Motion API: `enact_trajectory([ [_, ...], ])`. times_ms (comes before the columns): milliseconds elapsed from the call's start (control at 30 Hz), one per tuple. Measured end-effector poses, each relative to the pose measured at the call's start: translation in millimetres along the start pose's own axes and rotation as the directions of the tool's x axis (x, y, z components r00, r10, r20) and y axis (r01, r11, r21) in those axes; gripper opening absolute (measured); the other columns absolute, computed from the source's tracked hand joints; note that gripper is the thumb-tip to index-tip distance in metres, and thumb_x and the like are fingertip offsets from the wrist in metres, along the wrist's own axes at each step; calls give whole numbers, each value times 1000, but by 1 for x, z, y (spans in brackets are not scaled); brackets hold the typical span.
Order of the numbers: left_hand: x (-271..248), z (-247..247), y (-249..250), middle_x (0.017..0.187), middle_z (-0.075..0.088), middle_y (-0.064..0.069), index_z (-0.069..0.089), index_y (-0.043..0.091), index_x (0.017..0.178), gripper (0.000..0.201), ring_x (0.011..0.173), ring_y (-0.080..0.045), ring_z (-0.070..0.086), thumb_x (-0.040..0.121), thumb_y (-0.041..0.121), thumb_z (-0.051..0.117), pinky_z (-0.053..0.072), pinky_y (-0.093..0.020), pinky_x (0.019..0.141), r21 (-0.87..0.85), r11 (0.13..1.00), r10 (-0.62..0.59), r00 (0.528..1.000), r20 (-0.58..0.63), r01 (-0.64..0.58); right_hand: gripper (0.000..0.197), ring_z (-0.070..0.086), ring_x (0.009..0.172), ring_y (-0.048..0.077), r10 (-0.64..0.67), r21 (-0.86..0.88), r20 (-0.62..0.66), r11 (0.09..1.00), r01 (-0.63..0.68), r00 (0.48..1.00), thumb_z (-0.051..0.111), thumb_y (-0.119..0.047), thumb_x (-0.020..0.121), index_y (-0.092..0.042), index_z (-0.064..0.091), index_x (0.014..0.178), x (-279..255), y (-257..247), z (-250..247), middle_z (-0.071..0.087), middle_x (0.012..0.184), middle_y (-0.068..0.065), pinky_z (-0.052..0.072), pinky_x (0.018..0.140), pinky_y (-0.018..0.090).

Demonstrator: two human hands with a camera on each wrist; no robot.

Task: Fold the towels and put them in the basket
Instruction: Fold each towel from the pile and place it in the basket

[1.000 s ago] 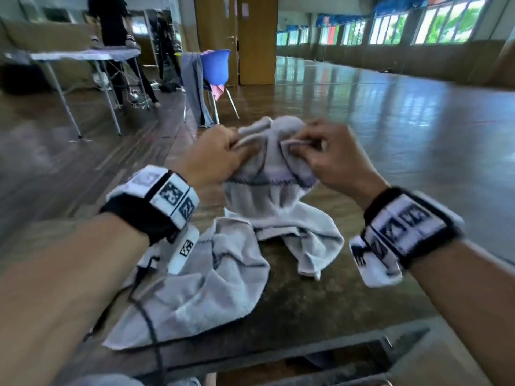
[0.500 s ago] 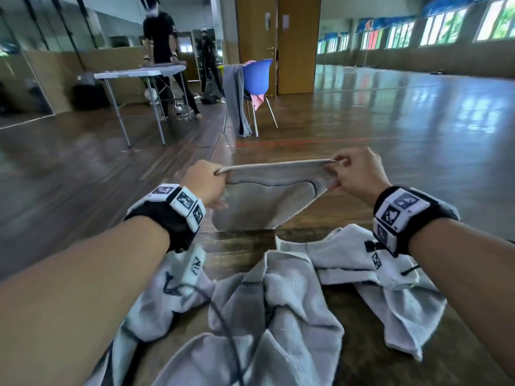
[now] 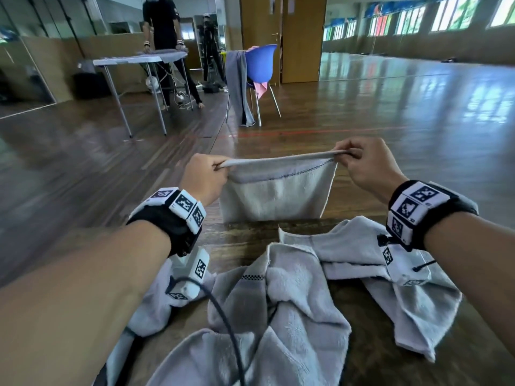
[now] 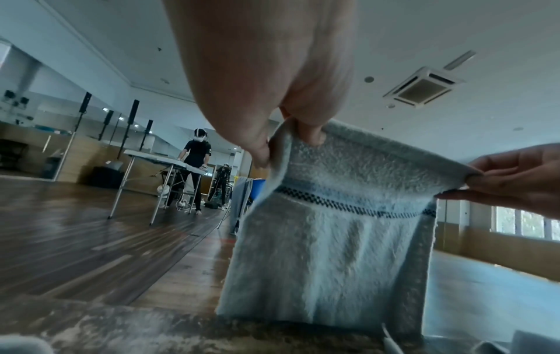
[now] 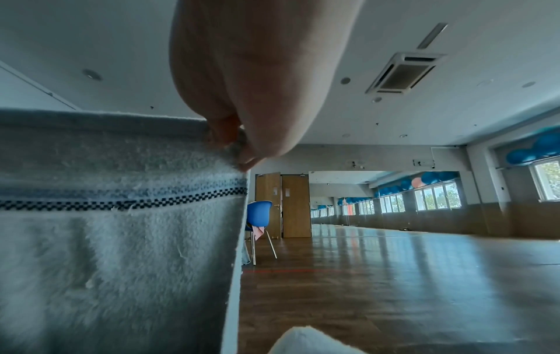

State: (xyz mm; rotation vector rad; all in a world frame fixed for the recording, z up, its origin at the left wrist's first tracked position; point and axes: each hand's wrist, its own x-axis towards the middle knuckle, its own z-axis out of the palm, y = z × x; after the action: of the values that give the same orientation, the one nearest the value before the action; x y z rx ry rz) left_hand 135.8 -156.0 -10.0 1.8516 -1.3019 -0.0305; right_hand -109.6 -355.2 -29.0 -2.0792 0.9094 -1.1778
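- The held towel (image 3: 274, 195) hangs between the left hand (image 3: 204, 181) and the right hand (image 3: 367, 165), each at one top corner, beyond the far edge of the table (image 3: 242, 238).
- Loose towels (image 3: 278, 316) lie on the table, nearer the person, below both wrists.
- Behind the held towel stands a chair (image 3: 260, 68) with cloth draped over it (doors behind that).
- Far left, a folding table (image 3: 139, 61); another person (image 3: 164, 29) stands behind it.

Window daylight glares off the floor (image 3: 418, 112); edges warp, blurred.
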Motion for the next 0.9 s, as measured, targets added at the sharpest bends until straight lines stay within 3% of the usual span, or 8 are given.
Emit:
enact_trajectory([
  [100, -3, 2, 1, 88, 74, -20, 79, 7, 96, 19, 87, -39, 67, 96, 13, 61, 54, -49, 77, -9, 999, 39, 997, -73, -40, 43, 73, 92, 14, -10, 47, -24, 999, 11, 1000, 72, -3, 90, -42, 74, 71, -6, -2, 1, 75, 90, -9, 60, 90, 38],
  [200, -4, -1, 5, 83, 73, -12, 78, 8, 94, 18, 80, -32, 65, 96, 15, 62, 52, -44, 74, 45, 998, 51, 988, -149, -45, 34, 73, 90, 18, -13, 33, -33, 999, 14, 999, 73, -7, 90, -35, 72, 72, -11, -9, 1, 76, 90, -7, 59, 84, 34],
  [300, -9, -3, -1, 77, 69, -10, 76, 8, 84, 23, 74, -30, 61, 96, 11, 56, 47, -36, 66, 262, 964, -64, 995, 75, 42, 27, 69, 83, 18, -5, -209, 34, 978, 12, 999, 74, -13, 89, -34, 70, 73, -25, -9, -3, 74, 81, -3, 53, 77, 28],
  [400, -28, 1, -6, 70, 60, -5, 74, 11, 80, 26, 68, -24, 53, 98, 12, 55, 37, -30, 57, 375, 919, -247, 923, 295, 126, 20, 68, 84, 21, 74, -364, 118, 931, -26, 990, 71, -16, 89, -32, 75, 78, -49, -6, -11, 74, 82, -2, 55, 80, 34],
  [467, -42, 2, -7, 72, 63, -4, 78, 13, 92, 21, 67, -20, 51, 98, 15, 59, 36, -26, 56, 357, 921, -279, 902, 331, 154, 24, 67, 82, 18, 96, -364, 154, 931, -33, 983, 71, -15, 90, -33, 74, 74, -67, -5, -17, 74, 78, -5, 53, 77, 32],
  [633, -72, -18, 10, 93, 76, -7, 80, 16, 101, 14, 84, -20, 65, 93, 16, 68, 46, -24, 71, 320, 940, -234, 903, 360, 117, 15, 65, 76, 5, 86, -304, 146, 952, -38, 986, 74, -20, 90, -26, 77, 77, -110, -11, -45, 72, 70, -13, 42, 67, 21],
  [833, -110, -58, 40, 50, 56, 13, 78, 24, 76, 24, 47, -1, 46, 80, 47, 78, 31, -12, 45, 138, 987, -118, 954, 274, 82, 16, 58, 62, 3, 73, -185, 166, 982, -41, 983, 73, -25, 92, -27, 72, 76, -147, -48, -97, 69, 65, -10, 45, 60, 19],
  [900, -123, -69, 49, 48, 53, 12, 78, 22, 76, 28, 41, -1, 41, 79, 50, 77, 31, -13, 45, 76, 994, -93, 957, 274, 75, 15, 56, 61, 2, 65, -160, 184, 987, -35, 981, 73, -23, 92, -23, 72, 77, -156, -62, -115, 69, 66, -7, 45, 60, 18],
])
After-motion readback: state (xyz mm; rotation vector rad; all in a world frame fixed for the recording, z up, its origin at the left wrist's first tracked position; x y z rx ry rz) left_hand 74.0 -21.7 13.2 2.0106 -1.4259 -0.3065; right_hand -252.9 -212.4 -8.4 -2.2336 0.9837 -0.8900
